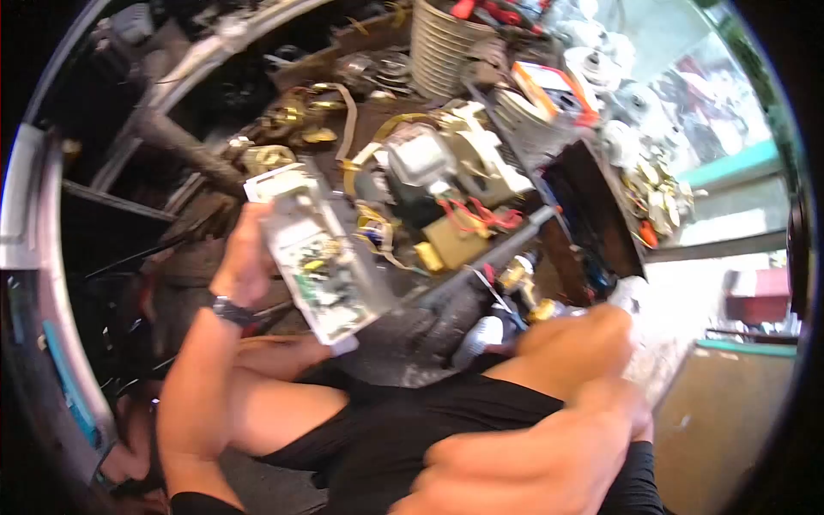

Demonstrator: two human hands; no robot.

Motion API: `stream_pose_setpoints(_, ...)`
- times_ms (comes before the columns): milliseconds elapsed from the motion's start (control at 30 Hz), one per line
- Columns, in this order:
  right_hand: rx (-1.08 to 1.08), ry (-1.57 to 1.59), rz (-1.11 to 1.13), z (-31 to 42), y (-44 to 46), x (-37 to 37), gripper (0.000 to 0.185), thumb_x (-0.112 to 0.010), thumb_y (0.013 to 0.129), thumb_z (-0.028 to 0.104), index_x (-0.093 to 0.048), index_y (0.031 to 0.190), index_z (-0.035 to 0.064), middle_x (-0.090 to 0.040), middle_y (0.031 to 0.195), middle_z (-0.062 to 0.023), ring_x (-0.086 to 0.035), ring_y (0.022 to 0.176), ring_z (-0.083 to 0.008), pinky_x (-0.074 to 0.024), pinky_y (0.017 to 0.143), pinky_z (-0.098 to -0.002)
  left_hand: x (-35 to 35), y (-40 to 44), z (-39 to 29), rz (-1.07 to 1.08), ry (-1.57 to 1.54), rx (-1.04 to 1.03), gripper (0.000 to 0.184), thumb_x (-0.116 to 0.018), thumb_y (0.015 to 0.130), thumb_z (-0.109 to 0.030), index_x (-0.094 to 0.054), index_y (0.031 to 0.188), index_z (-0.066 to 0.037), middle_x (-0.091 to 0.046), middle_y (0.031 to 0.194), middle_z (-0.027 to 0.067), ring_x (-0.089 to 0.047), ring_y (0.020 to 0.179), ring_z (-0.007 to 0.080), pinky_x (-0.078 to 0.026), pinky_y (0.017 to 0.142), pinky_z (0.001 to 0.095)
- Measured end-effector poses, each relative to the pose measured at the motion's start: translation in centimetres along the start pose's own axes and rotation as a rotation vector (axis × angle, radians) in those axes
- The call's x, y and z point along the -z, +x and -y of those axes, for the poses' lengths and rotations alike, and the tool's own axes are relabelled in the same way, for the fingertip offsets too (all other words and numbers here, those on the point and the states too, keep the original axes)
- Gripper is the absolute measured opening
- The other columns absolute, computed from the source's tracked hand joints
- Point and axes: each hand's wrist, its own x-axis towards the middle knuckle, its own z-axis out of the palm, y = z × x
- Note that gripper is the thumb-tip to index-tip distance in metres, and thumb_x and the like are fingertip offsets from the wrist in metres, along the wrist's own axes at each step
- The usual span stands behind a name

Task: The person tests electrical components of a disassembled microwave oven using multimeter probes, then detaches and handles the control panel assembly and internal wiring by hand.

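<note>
My left hand (245,257), with a dark watch on its wrist, grips the long edge of a white plastic housing (319,249). The housing is tilted, its open side up, and a green circuit board with small parts shows in its lower half. My right hand (532,455) is large and blurred at the bottom, close to the camera, over my lap. Its fingers look curled in, and whatever they may hold is hidden. Past the housing lie a pale motor-like part (421,154) and a tan block (455,243) with red wires.
A cluttered bench holds coiled wires, metal scraps and a ribbed white bucket (442,51). An orange-and-white box (554,90) stands behind. A yellow-and-black power drill (519,279) lies near my knee. White plastic parts (601,64) crowd the window side. A tan panel (725,421) stands at right.
</note>
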Motion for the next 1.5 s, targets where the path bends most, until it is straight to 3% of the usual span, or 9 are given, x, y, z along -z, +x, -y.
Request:
stream_pose_setpoints(133, -0.223, -0.039, 0.394, -1.8, -1.2, 0.1, 0.015, -0.071, 0.083, 0.014, -0.061, 0.095, 0.0135, -0.053, 0.081, -0.0016, -0.059, 0.073, -0.0172, -0.0465, 0.065, -0.0304, 1.7, 0.3, 0.8, -0.064, 0.074, -0.132, 0.054, -0.057, 0.103, -0.047, -0.059, 0.139, -0.007, -0.072, 0.127, 0.0099, -0.072, 0.111, 0.0191, -0.059, 0.097, 0.0349)
stream_pose_setpoints(400, -0.553, 0.362, 1.003, -2.8, -2.0, -5.7, 0.028, -0.063, 0.1, 0.027, -0.066, 0.115, 0.0031, -0.072, 0.107, -0.0202, -0.073, 0.102, -0.039, -0.0592, 0.084, -0.0488, 1.0, -0.1, 0.0, -0.027, 0.173, -0.196, 0.056, -0.058, 0.102, -0.04, -0.048, 0.149, -0.011, -0.065, 0.134, 0.0043, -0.07, 0.111, 0.0163, -0.06, 0.089, 0.0317)
stream_pose_setpoints(533, -0.427, 0.465, 1.057, 0.4, 5.4, -7.1, 0.026, -0.062, 0.093, 0.017, -0.071, 0.073, 0.0041, -0.075, 0.079, -0.0178, -0.077, 0.088, -0.0356, -0.0625, 0.071, -0.0456, 0.1, 0.0, -0.6, 0.033, 0.132, -0.163, 0.054, -0.055, 0.103, -0.043, -0.056, 0.143, -0.007, -0.071, 0.13, 0.0097, -0.071, 0.116, 0.0198, -0.06, 0.096, 0.0359)
stream_pose_setpoints(700, -0.213, 0.131, 0.627, 2.0, 7.1, -4.4, 0.019, -0.067, 0.087, 0.02, -0.078, 0.073, 0.0151, -0.077, 0.079, -0.007, -0.073, 0.07, -0.0281, -0.0517, 0.053, -0.0421, 2.9, 1.0, 0.6, 0.007, 0.097, -0.143, 0.05, -0.061, 0.102, -0.043, -0.059, 0.139, -0.01, -0.072, 0.124, 0.0047, -0.071, 0.109, 0.0164, -0.058, 0.094, 0.0326)
stream_pose_setpoints(867, -0.13, 0.114, 0.521, 1.9, 7.2, -4.0, 0.015, -0.064, 0.091, 0.018, -0.073, 0.084, 0.0092, -0.076, 0.085, -0.0117, -0.075, 0.078, -0.0324, -0.057, 0.061, -0.0453, 0.5, -0.2, -0.5, 0.054, 0.109, -0.135, 0.054, -0.055, 0.103, -0.042, -0.059, 0.142, -0.004, -0.067, 0.138, 0.009, -0.065, 0.124, 0.0227, -0.05, 0.109, 0.0393)
stream_pose_setpoints(1000, -0.195, 0.25, 0.63, 0.6, 5.3, -3.1, 0.015, -0.062, 0.093, 0.017, -0.069, 0.092, 0.0045, -0.076, 0.089, -0.0155, -0.076, 0.084, -0.0358, -0.0612, 0.067, -0.0478, 1.1, 0.0, -0.4, 0.045, 0.093, -0.112, 0.053, -0.053, 0.105, -0.039, -0.057, 0.144, -0.003, -0.067, 0.139, 0.01, -0.064, 0.127, 0.024, -0.05, 0.111, 0.0398)
stream_pose_setpoints(1100, -0.457, 0.529, 1.151, -3.6, 2.4, -2.1, 0.022, -0.062, 0.098, 0.02, -0.062, 0.111, 0.0024, -0.074, 0.099, -0.0188, -0.076, 0.092, -0.0392, -0.0627, 0.072, -0.0503, 1.9, 0.6, 0.6, -0.037, 0.127, -0.222, 0.053, -0.053, 0.107, -0.041, -0.053, 0.148, -0.009, -0.067, 0.139, 0.0061, -0.063, 0.129, 0.0203, -0.053, 0.108, 0.0409)
stream_pose_setpoints(1200, -0.676, 0.207, 0.892, -5.1, -4.2, -3.8, 0.031, -0.067, 0.099, 0.033, -0.062, 0.113, 0.0063, -0.068, 0.103, -0.0153, -0.072, 0.097, -0.0392, -0.0601, 0.075, -0.0514, 0.2, -0.5, -0.5, 0.031, 0.106, -0.163, 0.053, -0.053, 0.107, -0.042, -0.052, 0.15, -0.011, -0.066, 0.14, 0.0064, -0.064, 0.128, 0.0198, -0.055, 0.105, 0.0418)
stream_pose_setpoints(1500, -0.785, 0.094, 0.258, -7.0, -9.2, -8.2, 0.023, -0.077, 0.092, 0.02, -0.066, 0.11, 0.0093, -0.068, 0.097, -0.0099, -0.07, 0.089, -0.033, -0.058, 0.074, -0.0433, 0.2, -0.5, -0.4, 0.03, 0.078, -0.102, 0.053, -0.055, 0.106, -0.043, -0.052, 0.148, -0.011, -0.066, 0.138, 0.007, -0.066, 0.124, 0.0189, -0.059, 0.099, 0.0395)
